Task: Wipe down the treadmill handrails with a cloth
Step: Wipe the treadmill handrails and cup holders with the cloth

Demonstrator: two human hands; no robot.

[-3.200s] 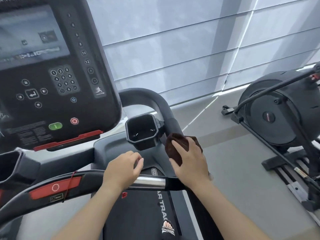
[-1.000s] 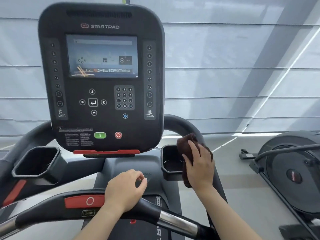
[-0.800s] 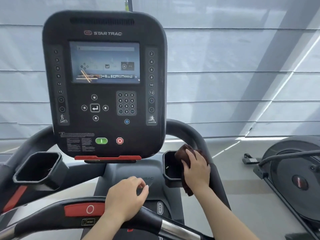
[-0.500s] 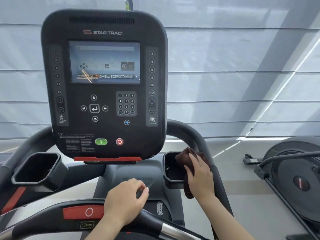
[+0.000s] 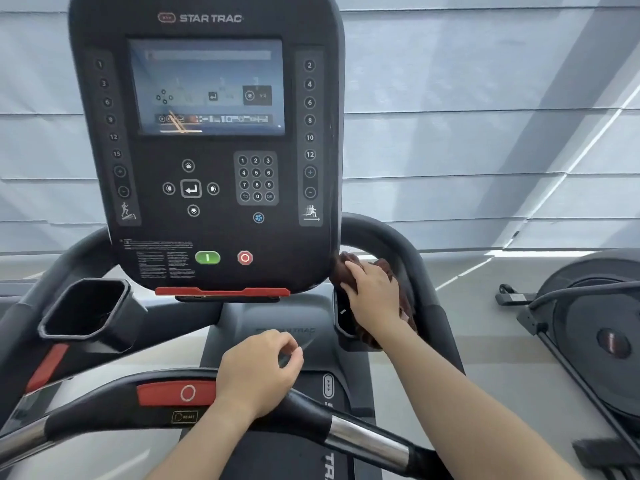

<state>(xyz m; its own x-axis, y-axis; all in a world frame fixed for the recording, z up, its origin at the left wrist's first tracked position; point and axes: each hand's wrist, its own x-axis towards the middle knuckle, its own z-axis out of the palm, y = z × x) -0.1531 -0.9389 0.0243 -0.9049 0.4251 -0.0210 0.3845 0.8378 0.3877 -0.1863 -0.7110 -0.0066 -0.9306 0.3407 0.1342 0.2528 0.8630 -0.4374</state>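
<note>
From the head camera, my right hand (image 5: pixel 375 294) sits right of centre in the frame, its grip flat and closed down on the brown cloth (image 5: pixel 349 271), pressing it where the right handrail (image 5: pixel 391 240) curves down beside the right cup holder (image 5: pixel 341 317). The cloth bunches out above my fingers and hangs a little below my wrist. My left hand (image 5: pixel 259 374) rests in the lower middle on the front crossbar (image 5: pixel 104 407), fingers loosely curled, holding nothing.

I judge the job to be partway: the cloth is working the upper bend of the right rail. The left handrail (image 5: pixel 79 251), at the left edge, has no cloth near it, and I cannot tell whether it or the crossbar has been wiped, since no wet streaks show.

The console (image 5: pixel 207 143) at upper centre reads "STAR TRAC" on top. Its side columns run 1, 3, 6, 9, 12, 15 on the left and 2, 4, 6, 8, 10, 12 on the right, with a 0–9 keypad and "OK". The same brand name shows faintly on the cover below. The fine print by the green button (image 5: pixel 207 257) is too small to read.
</note>
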